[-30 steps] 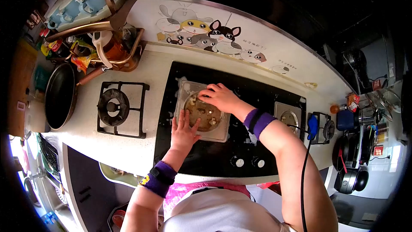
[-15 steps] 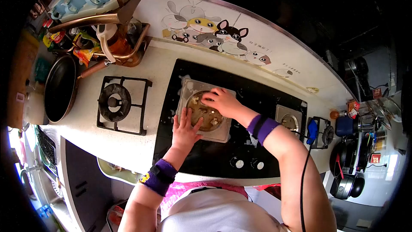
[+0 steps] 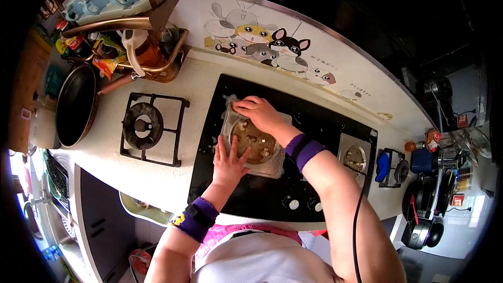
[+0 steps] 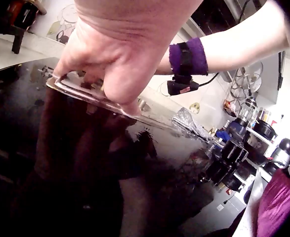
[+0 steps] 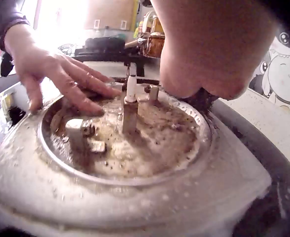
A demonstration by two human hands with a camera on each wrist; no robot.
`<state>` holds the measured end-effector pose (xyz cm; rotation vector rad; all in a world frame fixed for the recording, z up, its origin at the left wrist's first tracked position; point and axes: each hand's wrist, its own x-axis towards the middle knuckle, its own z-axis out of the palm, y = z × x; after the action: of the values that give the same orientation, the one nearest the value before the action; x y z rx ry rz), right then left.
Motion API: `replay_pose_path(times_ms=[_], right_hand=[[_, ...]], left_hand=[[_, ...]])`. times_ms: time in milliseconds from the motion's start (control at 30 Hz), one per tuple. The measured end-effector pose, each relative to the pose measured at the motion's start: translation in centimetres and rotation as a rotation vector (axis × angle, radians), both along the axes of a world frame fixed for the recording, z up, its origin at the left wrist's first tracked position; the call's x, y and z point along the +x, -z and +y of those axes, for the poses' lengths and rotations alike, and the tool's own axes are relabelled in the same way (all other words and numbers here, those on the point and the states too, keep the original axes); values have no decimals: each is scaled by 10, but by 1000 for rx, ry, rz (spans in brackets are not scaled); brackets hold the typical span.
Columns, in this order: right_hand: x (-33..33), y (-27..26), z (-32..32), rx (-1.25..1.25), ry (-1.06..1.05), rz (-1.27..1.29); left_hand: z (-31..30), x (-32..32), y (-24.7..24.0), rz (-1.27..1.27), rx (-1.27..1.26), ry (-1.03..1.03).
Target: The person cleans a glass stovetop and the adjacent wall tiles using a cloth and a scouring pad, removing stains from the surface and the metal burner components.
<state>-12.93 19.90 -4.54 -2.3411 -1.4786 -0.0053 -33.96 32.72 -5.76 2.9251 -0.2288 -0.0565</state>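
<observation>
A square metal burner plate [image 3: 271, 170] with a round, brown-stained well [image 5: 150, 148] lies wet on the black glass hob [image 3: 251, 196]. My left hand [image 3: 228, 170] rests on its left side, fingers spread over the rim into the well. At the far left corner of the plate, my right hand [image 3: 260, 114] bends its fingers down over a dark, rough scouring pad [image 5: 201, 100], mostly hidden beneath them. A white-tipped igniter pin [image 5: 131, 89] and small metal brackets [image 5: 75, 131] stand up in the well.
A second burner plate [image 3: 354, 152] sits at the hob's right. Left of the hob, a black pan support [image 3: 181, 133] lies on the counter, with a frying pan [image 3: 76, 106] beyond it. Another support [image 3: 394, 174] stands at the right. A black cable [image 3: 358, 225] runs along the right arm.
My right hand has moved from inside the round well outward to the plate's far left corner. The left hand stays on the plate's left side.
</observation>
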Motion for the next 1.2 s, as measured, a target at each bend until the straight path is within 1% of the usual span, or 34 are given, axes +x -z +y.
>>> replay_pose_path(times_ms=[33, 133, 233, 333, 367, 467, 500, 667, 700, 800, 900, 1000, 1067, 1133, 1200], right_hand=[[2, 0, -9, -28, -3, 9], [-4, -4, -52, -142, 131, -12], [-17, -13, -66, -204, 204, 41], [-9, 1, -34, -113, 121, -39], [-8, -3, -15, -88, 84, -92], [-4, -2, 3, -54, 86, -60], [-5, -2, -7, -50, 86, -60], [-22, -15, -84, -237, 209, -28], [-24, -20, -87, -268, 234, -14], [-20, -18, -65, -261, 210, -3], [-15, -9, -14, -115, 121, -52], [-18, -12, 2, -121, 153, 0], [-18, -10, -23, -126, 175, -41], [-27, -14, -67, -145, 222, -72], [-38, -19, -108, -235, 309, -4]], left_hand=[[-1, -1, -1, 2, -7, -2], [0, 2, 1, -39, -39, -15], [1, 3, 5, -68, -65, -18], [-1, 2, 5, -63, -62, -19], [-1, 3, 4, -59, -55, -23], [-2, 2, 10, -56, -53, -34], [-2, 0, 9, -45, -49, -31], [-1, 3, 8, -45, -56, -28], [-1, 3, 6, -43, -56, -28], [-1, 2, 4, -40, -58, -34], [-2, 4, 10, -55, -53, -42], [-4, 2, 10, -56, -11, -34], [-4, 4, 11, -67, 8, -38], [-3, 4, 7, -77, -9, -37], [-3, 3, 7, -90, -60, -46]])
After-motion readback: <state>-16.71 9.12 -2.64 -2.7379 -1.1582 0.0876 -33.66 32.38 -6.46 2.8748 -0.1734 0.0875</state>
